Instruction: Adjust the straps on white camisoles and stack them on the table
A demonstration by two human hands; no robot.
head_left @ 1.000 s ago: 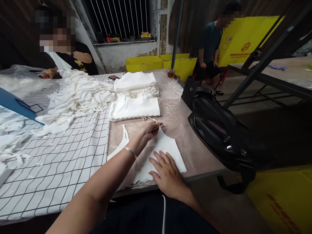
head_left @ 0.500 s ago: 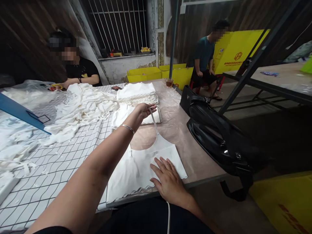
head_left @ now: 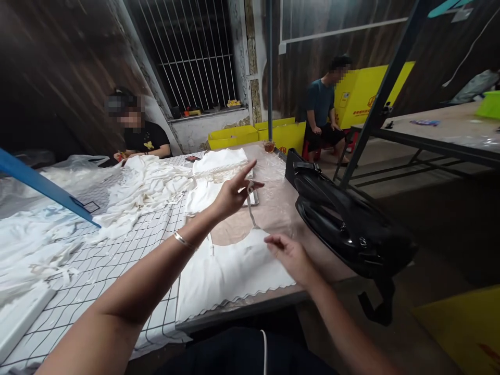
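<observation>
While the white top (head_left: 230,268) lies flat near the table (head_left: 281,205) edge, the left hand (head_left: 233,194) is raised over it with its grip pinched shut on the strap (head_left: 250,205), drawn taut up from the cloth. The right hand (head_left: 291,255) hovers just above the top's right shoulder, fingers loosely curled, holding nothing. Beyond sit a stack (head_left: 219,161) of folded white pieces and a loose heap (head_left: 144,187), with a black bag (head_left: 344,224) to the right.
</observation>
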